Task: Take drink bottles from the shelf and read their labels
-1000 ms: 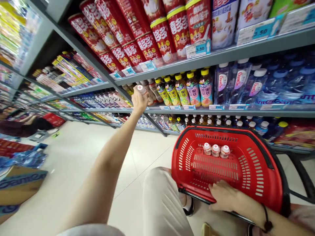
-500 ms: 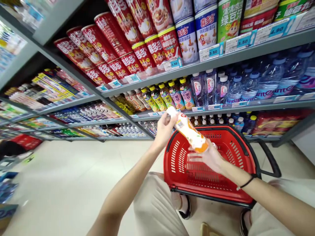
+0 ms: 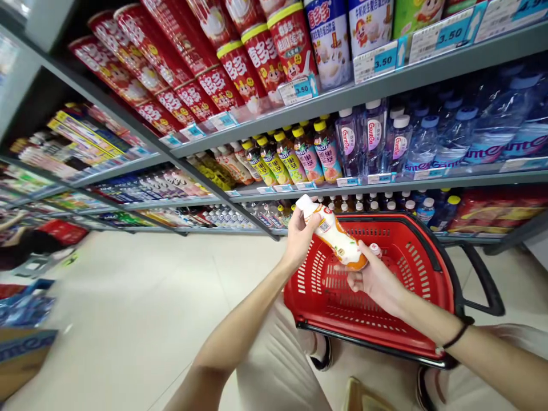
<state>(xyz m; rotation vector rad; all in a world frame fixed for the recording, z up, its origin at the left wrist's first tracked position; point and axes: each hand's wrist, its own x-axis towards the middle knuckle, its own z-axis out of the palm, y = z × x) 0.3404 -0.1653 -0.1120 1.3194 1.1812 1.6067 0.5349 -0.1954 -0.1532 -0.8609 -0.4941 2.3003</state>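
Fingers around bottle, long axis diagonal, cap upper-left

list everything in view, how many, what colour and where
held bottle: one, white and orange, over the basket
basket: one, red and black, before the legs
small bottle: one visible, white cap, in basket
shelves: several, grey, ahead
red cans: many, top left
blue-and-white cans: at least two, top shelf
yellow-capped bottles: five in front, middle shelf
water bottles: many, bluish, middle right
price tags: many, white and blue, shelf edges
cardboard box: one, brown with blue, lower left
trousers: one pair, beige, below
bracelet: one, dark, right wrist
left hand: one, bare, at bottle's capped end
right hand: one, bare, at bottle's base
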